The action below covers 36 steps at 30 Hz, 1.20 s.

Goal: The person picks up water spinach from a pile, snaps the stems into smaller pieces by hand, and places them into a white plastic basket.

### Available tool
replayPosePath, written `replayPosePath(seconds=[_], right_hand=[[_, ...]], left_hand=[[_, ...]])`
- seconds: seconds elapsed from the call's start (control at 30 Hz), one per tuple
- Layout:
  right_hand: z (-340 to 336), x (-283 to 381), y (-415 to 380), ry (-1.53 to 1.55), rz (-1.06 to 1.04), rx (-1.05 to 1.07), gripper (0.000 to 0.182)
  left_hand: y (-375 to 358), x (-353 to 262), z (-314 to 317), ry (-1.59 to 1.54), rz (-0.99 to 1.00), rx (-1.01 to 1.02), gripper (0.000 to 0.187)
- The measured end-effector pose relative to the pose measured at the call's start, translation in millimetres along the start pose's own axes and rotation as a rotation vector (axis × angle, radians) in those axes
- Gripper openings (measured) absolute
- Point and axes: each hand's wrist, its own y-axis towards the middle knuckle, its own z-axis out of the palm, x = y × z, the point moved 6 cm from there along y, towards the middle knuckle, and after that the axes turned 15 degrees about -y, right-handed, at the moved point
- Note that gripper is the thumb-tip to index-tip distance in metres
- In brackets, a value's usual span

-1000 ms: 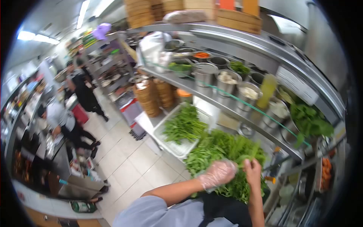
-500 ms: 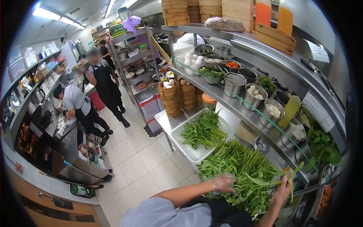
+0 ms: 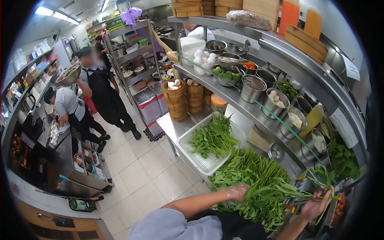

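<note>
A large heap of leafy green stalks [image 3: 256,176] lies in front of me at the bottom centre. My left hand [image 3: 237,193], in a clear glove, rests at the heap's near left edge with its fingers curled; what it grips among the leaves I cannot make out. At the lower right my right hand [image 3: 316,205] is closed on a few long green stalks [image 3: 326,184] whose ends reach back over the heap. Behind the heap a white perforated basket [image 3: 188,149] holds more of the same greens.
A steel shelf [image 3: 236,98] above the greens bears metal pots, eggs and cut vegetables. Bamboo steamers [image 3: 175,102] stand behind the basket. At the left, one person [image 3: 104,92] carries a metal bowl [image 3: 69,75], and another person [image 3: 72,105] bends over a counter.
My right hand has moved right with the stalks, away from the heap. The person with the bowl has come nearer. The view has shifted slightly.
</note>
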Motion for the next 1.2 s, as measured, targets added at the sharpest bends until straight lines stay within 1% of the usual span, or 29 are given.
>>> replayPosePath(seconds=[0.03,0.1,0.17,0.23,0.27,0.3,0.33,0.37,0.4,0.43,0.47,0.5,0.53,0.57,0.6,0.63,0.67,0.73,0.77,0.83,0.87,0.93,0.97,1.03,1.07,1.1,1.17,1.2], right_hand=[[2,2,-1,-0.001,-0.021,-0.019,0.032],[15,-8,-6,-0.066,-0.030,-0.011,0.034],[35,-28,-17,-0.210,0.133,0.037,0.034],[39,-53,-27,-0.259,0.141,0.029,0.036],[41,-64,-32,-0.300,0.160,0.070,0.036],[42,-74,-35,-0.344,0.181,0.109,0.037],[39,-83,-35,-0.313,0.200,0.107,0.042],[39,-83,-36,-0.321,0.200,0.097,0.042],[44,-81,-37,-0.307,0.201,0.121,0.045],[47,-79,-37,-0.295,0.203,0.142,0.048],[46,-81,-34,-0.270,0.248,0.163,0.056],[38,-91,-31,-0.232,0.282,0.183,0.054],[32,-99,-26,-0.196,0.312,0.196,0.052],[24,-107,-22,-0.185,0.349,0.174,0.048],[24,-108,-21,-0.180,0.383,0.139,0.045],[24,-111,-20,-0.107,0.388,0.166,0.041],[26,-112,-19,-0.008,0.383,0.206,0.040],[33,-110,-20,-0.028,0.401,0.165,0.036],[33,-114,-22,-0.029,0.445,0.192,0.030],[35,-121,-24,0.047,0.465,0.253,0.018],[35,-122,-26,0.057,0.474,0.248,0.017],[37,-118,-28,0.078,0.492,0.236,0.017],[39,-114,-29,0.065,0.492,0.244,0.019],[38,-115,-33,0.053,0.499,0.247,0.021],[37,-115,-33,0.025,0.461,0.255,0.023],[37,-115,-32,-0.005,0.420,0.266,0.025],[38,-117,-36,-0.021,0.422,0.259,0.026],[39,-119,-38,-0.044,0.404,0.286,0.026]], left_hand=[[-2,-2,-1,-0.003,0.004,0.001,0.041],[-6,-10,-5,-0.054,0.125,-0.013,0.041],[-5,-8,-3,-0.038,0.144,-0.009,0.041],[-1,3,3,-0.006,0.210,-0.109,0.044],[6,8,9,0.012,0.195,-0.065,0.046],[0,-8,-3,0.011,0.200,-0.060,0.046],[-13,-36,-19,0.008,0.112,0.073,0.050],[-24,-50,-28,0.006,0.023,0.209,0.054],[-27,-51,-34,0.005,0.028,0.224,0.054],[-28,-57,-41,0.033,0.137,0.143,0.052],[-26,-62,-40,0.056,0.246,0.064,0.050],[-16,-52,-34,-0.024,0.329,-0.045,0.055],[-21,-63,-46,-0.013,0.173,-0.011,0.058],[-18,-60,-49,0.081,0.168,-0.105,0.058],[-22,-73,-61,0.152,-0.016,-0.014,0.056],[-22,-69,-63,0.191,-0.037,-0.045,0.053],[-30,-82,-72,0.154,0.228,-0.165,0.050],[-37,-99,-91,0.096,0.225,-0.261,0.040],[-38,-110,-101,0.076,0.216,-0.316,0.035],[-39,-119,-107,-0.048,0.202,-0.414,0.025],[-39,-128,-101,-0.041,0.196,-0.391,0.025],[-43,-146,-103,-0.239,0.197,-0.524,0.014],[-40,-157,-99,-0.233,0.191,-0.515,0.014],[-31,-192,-88,-0.149,0.429,-0.539,0.011],[-22,-190,-81,-0.115,0.528,-0.539,0.015],[-13,-198,-76,-0.113,0.529,-0.535,0.015],[-6,-223,-64,0.134,0.674,-0.616,0.024],[-1,-224,-59,0.135,0.663,-0.612,0.024]])
